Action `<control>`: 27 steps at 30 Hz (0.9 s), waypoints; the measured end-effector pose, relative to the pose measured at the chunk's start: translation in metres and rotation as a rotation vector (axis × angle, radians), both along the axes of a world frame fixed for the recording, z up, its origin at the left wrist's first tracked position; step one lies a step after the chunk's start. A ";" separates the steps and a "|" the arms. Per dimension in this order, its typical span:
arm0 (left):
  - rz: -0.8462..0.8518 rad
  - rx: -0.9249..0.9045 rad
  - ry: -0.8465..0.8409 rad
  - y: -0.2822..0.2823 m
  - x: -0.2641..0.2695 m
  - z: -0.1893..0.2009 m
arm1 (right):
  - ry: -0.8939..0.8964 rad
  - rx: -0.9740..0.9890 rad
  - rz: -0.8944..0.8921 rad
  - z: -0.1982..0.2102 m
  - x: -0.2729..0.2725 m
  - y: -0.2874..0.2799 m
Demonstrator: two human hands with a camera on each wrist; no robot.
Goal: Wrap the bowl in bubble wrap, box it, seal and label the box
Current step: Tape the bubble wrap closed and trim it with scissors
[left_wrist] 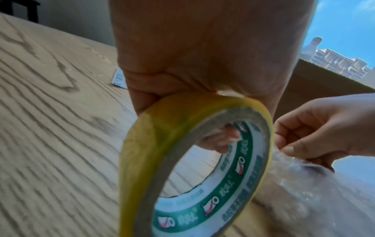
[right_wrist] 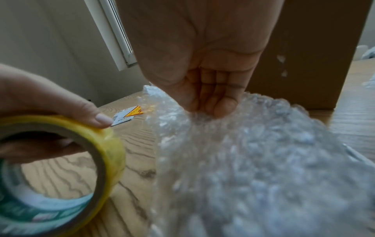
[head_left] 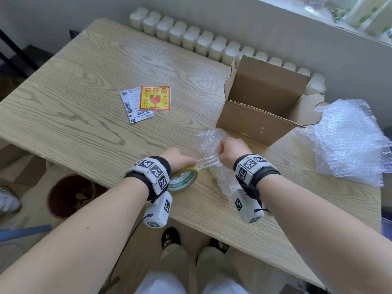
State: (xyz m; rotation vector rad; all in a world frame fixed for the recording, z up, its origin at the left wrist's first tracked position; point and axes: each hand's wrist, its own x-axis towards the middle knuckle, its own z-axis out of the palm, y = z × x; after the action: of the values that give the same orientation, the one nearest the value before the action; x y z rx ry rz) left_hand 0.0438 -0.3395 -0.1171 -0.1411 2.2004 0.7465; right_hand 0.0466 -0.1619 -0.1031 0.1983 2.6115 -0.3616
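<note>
Both hands worked at table's (head_left: 89, 85) near edge. Left hand (head_left: 177, 159) gripped yellow tape roll (head_left: 183, 177), thumb on top, fingers through core. Right hand (head_left: 230, 150) pinched pulled clear tape strip (head_left: 206, 162) over bubble-wrapped bundle (head_left: 214, 158), just before open cardboard box (head_left: 254, 122). Bowl itself hidden. Labels (head_left: 146, 102) lay well apart.

1. A home room is serving as a packing spot; a ribbed radiator (head_left: 212, 46) is running beneath a sill of plants (head_left: 339, 12).
2. A wood-grain table (head_left: 84, 81) is standing over a floor pot (head_left: 70, 195); city buildings (left_wrist: 341, 64) are showing outside.
</note>
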 end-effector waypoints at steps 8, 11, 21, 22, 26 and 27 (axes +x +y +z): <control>-0.161 -0.014 0.108 0.004 -0.001 0.005 | 0.114 0.034 0.033 -0.005 0.009 -0.010; -0.161 0.014 0.114 0.006 0.002 0.004 | 0.067 -0.010 -0.023 -0.003 0.013 -0.010; -0.208 -0.040 0.128 0.010 0.001 0.000 | 0.006 0.022 -0.084 -0.008 0.016 -0.017; -0.216 -0.048 0.135 0.011 0.001 -0.002 | 0.000 0.022 -0.090 -0.010 0.015 -0.017; -0.260 -0.087 0.171 0.020 0.003 -0.008 | -0.022 0.053 -0.122 -0.019 0.011 -0.017; -0.267 -0.095 0.175 0.021 0.003 -0.009 | -0.021 0.061 -0.126 -0.021 0.011 -0.018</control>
State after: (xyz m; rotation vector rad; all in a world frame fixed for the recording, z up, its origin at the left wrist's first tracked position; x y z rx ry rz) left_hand 0.0470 -0.3183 -0.1256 0.1739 2.3608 0.5219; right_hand 0.0572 -0.1794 -0.1242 0.3868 2.5979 -0.3208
